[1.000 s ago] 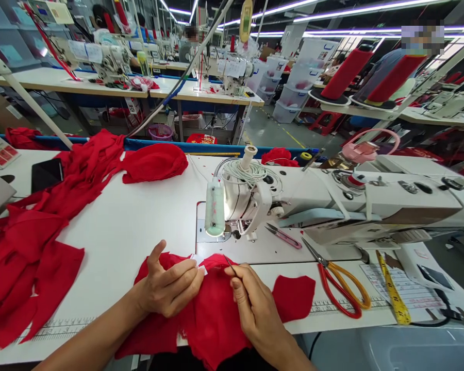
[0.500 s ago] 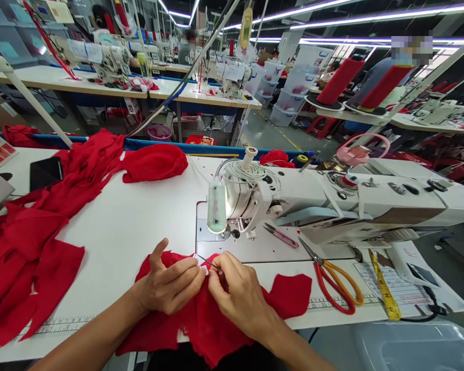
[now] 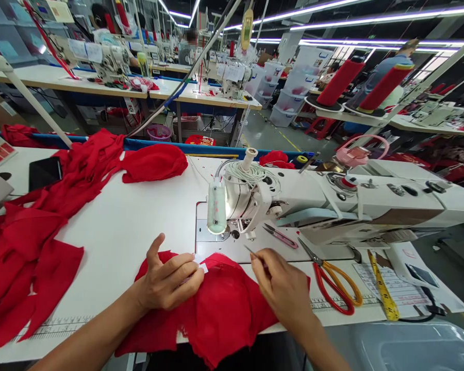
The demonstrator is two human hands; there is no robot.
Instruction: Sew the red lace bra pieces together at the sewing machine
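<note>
A red fabric piece (image 3: 220, 304) lies over the near edge of the white table (image 3: 139, 221). My left hand (image 3: 170, 281) rests on it, fingers pinching a small white label (image 3: 203, 267) against the cloth. My right hand (image 3: 286, 288) is closed on thin metal tweezers (image 3: 253, 253), whose tips point up and left. It hovers to the right of the label, near the sewing machine's needle plate (image 3: 212, 234). The white sewing machine (image 3: 332, 206) stands just behind both hands.
Orange-handled scissors (image 3: 332, 283), pink thread snips (image 3: 280, 236) and a yellow tape measure (image 3: 382, 288) lie to the right. A heap of red fabric (image 3: 42, 221) covers the left side, beside a dark phone (image 3: 45, 172). Red thread cones (image 3: 342, 80) stand behind. Other workstations and people fill the background.
My right hand drew in to the label with the tweezers, then pulled away to the right, toward the scissors. My left hand stayed on the cloth holding the label.
</note>
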